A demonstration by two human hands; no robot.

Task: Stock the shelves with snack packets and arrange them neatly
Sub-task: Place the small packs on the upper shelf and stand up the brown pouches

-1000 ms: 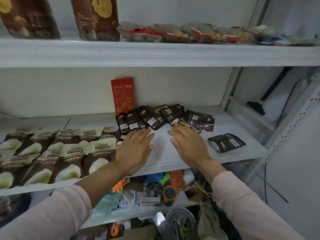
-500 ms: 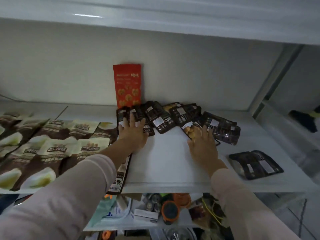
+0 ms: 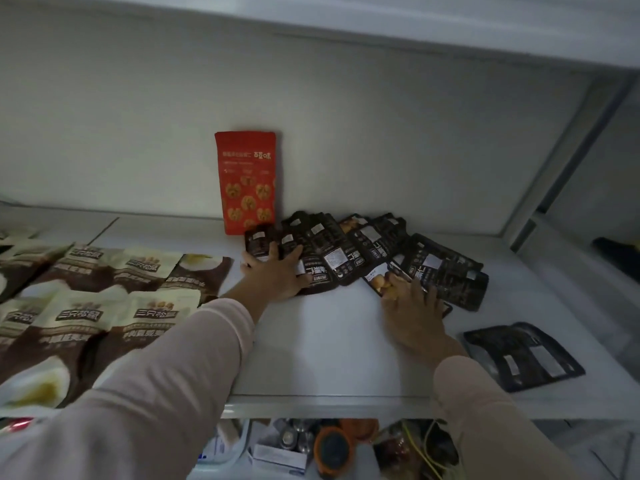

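A fanned row of small dark snack packets (image 3: 349, 251) lies across the back of the white shelf (image 3: 332, 348). My left hand (image 3: 277, 271) rests flat on the left end of the row, fingers spread over the packets. At the right part of the row, my right hand (image 3: 412, 306) presses with straight fingers on a dark packet with a yellow snack picture (image 3: 381, 277). A red packet (image 3: 246, 181) stands upright against the back wall behind the row. One dark packet (image 3: 524, 355) lies alone near the shelf's front right.
Brown and cream packets (image 3: 97, 306) lie in overlapping rows on the shelf's left half. The shelf above (image 3: 450, 29) hangs close overhead. Below the front edge, a lower shelf holds mixed clutter (image 3: 332, 448). A metal upright (image 3: 568, 161) bounds the right side.
The view has dropped and closed in on the shelf. Both hands have reached further back, onto the dark packets, and the row has slid towards the back wall.
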